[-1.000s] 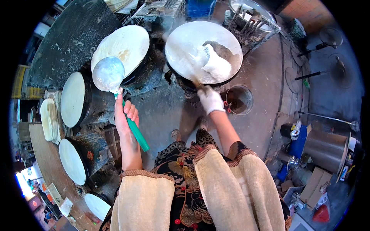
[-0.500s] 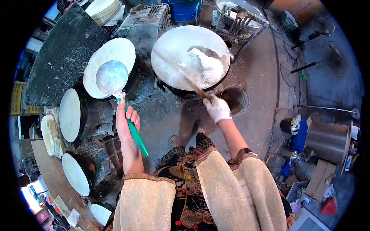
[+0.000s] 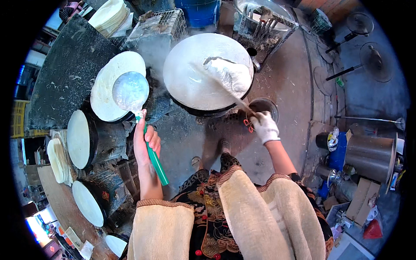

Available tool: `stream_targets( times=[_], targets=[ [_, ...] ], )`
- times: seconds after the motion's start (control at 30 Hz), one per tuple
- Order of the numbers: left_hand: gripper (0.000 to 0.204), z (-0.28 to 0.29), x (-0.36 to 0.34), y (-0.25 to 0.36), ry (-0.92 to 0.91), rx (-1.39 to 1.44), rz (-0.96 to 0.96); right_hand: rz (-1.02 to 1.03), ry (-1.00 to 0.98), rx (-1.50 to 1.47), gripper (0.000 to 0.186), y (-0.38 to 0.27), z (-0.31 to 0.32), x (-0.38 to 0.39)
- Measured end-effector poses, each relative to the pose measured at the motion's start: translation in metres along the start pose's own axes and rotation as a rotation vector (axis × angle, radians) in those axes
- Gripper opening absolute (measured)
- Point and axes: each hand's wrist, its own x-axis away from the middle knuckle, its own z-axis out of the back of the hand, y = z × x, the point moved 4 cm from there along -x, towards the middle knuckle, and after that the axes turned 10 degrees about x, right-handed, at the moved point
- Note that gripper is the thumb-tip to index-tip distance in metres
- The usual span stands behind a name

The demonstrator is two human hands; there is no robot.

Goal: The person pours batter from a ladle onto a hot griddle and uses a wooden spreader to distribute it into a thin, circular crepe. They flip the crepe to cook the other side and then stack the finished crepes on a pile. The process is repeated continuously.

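Note:
My left hand is closed round the green handle of a round metal ladle. Its disc hangs over a pale flatbread on the left griddle. My right hand, in a white glove, grips a wooden stick slanting across the large griddle; the stick's far end is blurred. A thin white layer coats this griddle, and a thick lump of white dough sits on its right part. Below the gloved hand stands a bucket, partly hidden, with orange loops beside the hand.
More round griddles with pale tops line my left, beside a stack of flatbreads. Behind the large griddle are a dusty crate and a blue barrel. A metal drum stands far right. Steam drifts near the crate.
My right hand has moved right and slightly toward me, drawing the stick with it. The dough lump looks more bunched together. My left hand and the ladle have barely shifted.

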Motion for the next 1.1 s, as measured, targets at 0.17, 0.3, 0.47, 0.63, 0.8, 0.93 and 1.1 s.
stream_targets(
  times=[0.17,0.3,0.47,0.63,0.8,0.93,1.1],
  targets=[
    [0.034,-0.012,-0.007,-0.014,-0.022,0.008,0.041,-0.092,0.197,0.084,0.033,0.008,0.043,-0.075],
    [0.034,-0.014,-0.009,-0.022,-0.038,0.000,0.058,0.029,0.186,-0.248,0.046,-0.030,0.021,-0.074],
    [0.027,0.007,-0.009,-0.024,0.101,-0.043,0.051,-0.234,0.223,-1.062,0.052,-0.034,-0.028,-0.021],
    [0.023,0.018,-0.021,-0.055,0.235,-0.121,0.160,-0.323,-0.286,-1.245,0.048,-0.103,-0.016,-0.035],
    [0.023,0.007,-0.018,-0.062,0.140,-0.168,0.273,-0.402,-0.020,-1.388,0.040,-0.053,-0.007,-0.019],
    [0.021,0.010,-0.041,-0.083,0.140,-0.242,0.357,-0.466,-0.176,-1.213,0.039,-0.073,-0.038,-0.003],
    [0.017,0.013,-0.084,-0.091,0.132,-0.258,0.553,-0.262,-0.188,-0.981,0.040,-0.058,0.017,-0.062]
  ],
)
